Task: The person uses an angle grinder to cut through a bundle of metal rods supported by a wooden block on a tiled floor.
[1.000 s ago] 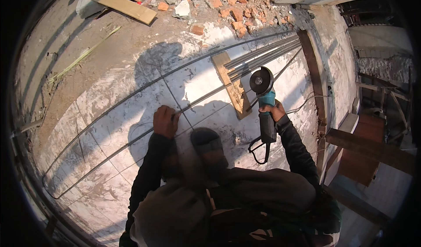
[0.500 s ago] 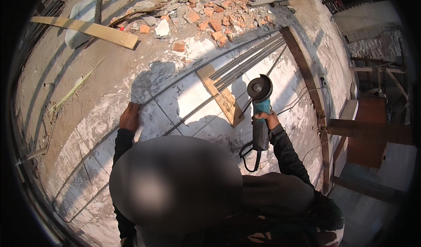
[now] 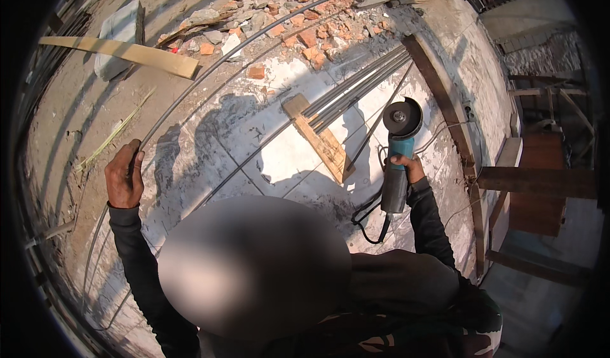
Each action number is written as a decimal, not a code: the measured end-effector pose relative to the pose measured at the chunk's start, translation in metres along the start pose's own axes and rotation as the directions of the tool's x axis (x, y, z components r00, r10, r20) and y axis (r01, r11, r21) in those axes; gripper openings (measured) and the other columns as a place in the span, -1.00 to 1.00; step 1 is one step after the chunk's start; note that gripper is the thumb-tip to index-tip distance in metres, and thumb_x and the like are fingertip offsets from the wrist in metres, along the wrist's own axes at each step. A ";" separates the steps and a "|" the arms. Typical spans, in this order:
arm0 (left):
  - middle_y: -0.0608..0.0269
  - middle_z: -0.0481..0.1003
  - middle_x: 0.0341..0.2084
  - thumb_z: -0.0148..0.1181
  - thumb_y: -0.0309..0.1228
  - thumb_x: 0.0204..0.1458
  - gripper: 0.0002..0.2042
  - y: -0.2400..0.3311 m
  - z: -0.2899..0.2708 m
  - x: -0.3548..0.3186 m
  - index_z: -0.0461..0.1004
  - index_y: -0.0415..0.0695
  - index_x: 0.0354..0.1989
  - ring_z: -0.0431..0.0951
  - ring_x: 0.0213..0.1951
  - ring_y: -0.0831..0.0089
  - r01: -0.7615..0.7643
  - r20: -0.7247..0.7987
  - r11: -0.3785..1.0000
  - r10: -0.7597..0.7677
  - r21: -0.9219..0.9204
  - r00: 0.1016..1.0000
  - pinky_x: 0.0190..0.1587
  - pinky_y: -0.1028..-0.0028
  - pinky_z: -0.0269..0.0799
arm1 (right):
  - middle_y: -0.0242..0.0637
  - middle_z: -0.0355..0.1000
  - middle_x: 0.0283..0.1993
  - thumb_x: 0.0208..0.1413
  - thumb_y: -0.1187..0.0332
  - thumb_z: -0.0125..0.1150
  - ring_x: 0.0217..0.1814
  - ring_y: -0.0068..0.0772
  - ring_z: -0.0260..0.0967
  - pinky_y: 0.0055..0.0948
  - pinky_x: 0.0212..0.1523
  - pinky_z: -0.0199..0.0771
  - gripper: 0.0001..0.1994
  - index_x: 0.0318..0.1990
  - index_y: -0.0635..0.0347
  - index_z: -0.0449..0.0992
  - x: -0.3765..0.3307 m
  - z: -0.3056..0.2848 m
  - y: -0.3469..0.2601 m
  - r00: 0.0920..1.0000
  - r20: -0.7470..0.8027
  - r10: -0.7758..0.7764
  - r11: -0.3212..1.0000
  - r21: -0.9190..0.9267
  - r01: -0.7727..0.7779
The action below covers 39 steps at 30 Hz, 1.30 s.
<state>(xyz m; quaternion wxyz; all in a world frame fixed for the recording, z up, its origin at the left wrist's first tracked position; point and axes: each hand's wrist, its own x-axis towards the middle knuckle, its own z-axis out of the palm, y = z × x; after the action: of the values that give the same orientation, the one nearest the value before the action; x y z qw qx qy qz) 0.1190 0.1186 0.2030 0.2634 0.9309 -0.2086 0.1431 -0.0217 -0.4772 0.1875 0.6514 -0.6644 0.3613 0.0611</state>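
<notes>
A long dark steel rod [image 3: 166,112] is pinched between the thumb and fingers of my left hand [image 3: 125,175]. It is raised off the floor and arcs away to the upper right. My right hand [image 3: 408,166] is wrapped round the body of a teal and black angle grinder [image 3: 394,193]. The grinder's disc points away from me and is apart from any rod. Its black cable [image 3: 356,221] loops below the handle. Between my hands, a wooden board [image 3: 324,155] lies on the floor, with several rods [image 3: 362,91] resting across it.
Broken brick rubble [image 3: 308,37] is heaped at the far side. A pale plank [image 3: 127,51] lies across a light block [image 3: 121,24] at the far left. A brown beam [image 3: 438,97] runs along the right, near a dark wooden crosspiece [image 3: 534,185].
My left hand has moved left and lifted the rod, which now arches over the rubble. My right hand has shifted the grinder slightly right and farther away.
</notes>
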 end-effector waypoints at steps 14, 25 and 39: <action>-0.01 0.45 -0.35 0.05 -0.57 0.14 -0.88 0.101 0.140 -0.128 0.41 -0.15 -0.16 0.51 -0.37 -0.12 0.256 0.219 0.926 -0.198 -0.278 0.955 -0.39 0.11 0.43 | -0.14 0.51 -0.43 -0.20 0.39 0.28 -0.50 -0.26 0.51 -0.34 -0.41 0.56 -0.72 -0.31 0.42 0.52 0.016 -0.022 0.046 0.991 -0.130 0.013 0.992 0.128 0.004; 0.01 0.46 -0.33 0.15 -0.48 0.00 -0.76 0.123 0.184 -0.197 0.39 -0.16 -0.13 0.53 -0.42 -0.06 0.206 0.406 0.950 -0.097 -0.233 0.908 -0.45 0.11 0.48 | -0.16 0.51 -0.44 -0.17 0.37 0.24 -0.48 -0.28 0.50 -0.37 -0.37 0.55 -0.75 -0.33 0.38 0.55 0.009 -0.022 0.036 0.990 -0.137 0.038 0.994 0.105 -0.023; 0.09 0.46 -0.33 0.10 -0.58 -0.06 -0.69 0.068 0.129 -0.212 0.41 -0.18 -0.07 0.53 -0.49 -0.03 0.059 0.483 0.975 0.055 -0.216 0.874 -0.49 0.13 0.50 | -0.14 0.52 -0.45 -0.17 0.33 0.26 -0.50 -0.28 0.50 -0.35 -0.38 0.56 -0.70 -0.32 0.41 0.55 0.029 -0.011 0.038 0.994 -0.083 -0.069 0.998 -0.005 0.068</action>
<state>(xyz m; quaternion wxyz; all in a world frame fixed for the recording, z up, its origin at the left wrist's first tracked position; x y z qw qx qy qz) -0.0767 0.0614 0.0463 0.3056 0.9015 -0.2818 -0.1201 -0.0262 -0.4945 0.1423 0.6367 -0.6791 0.3650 0.0115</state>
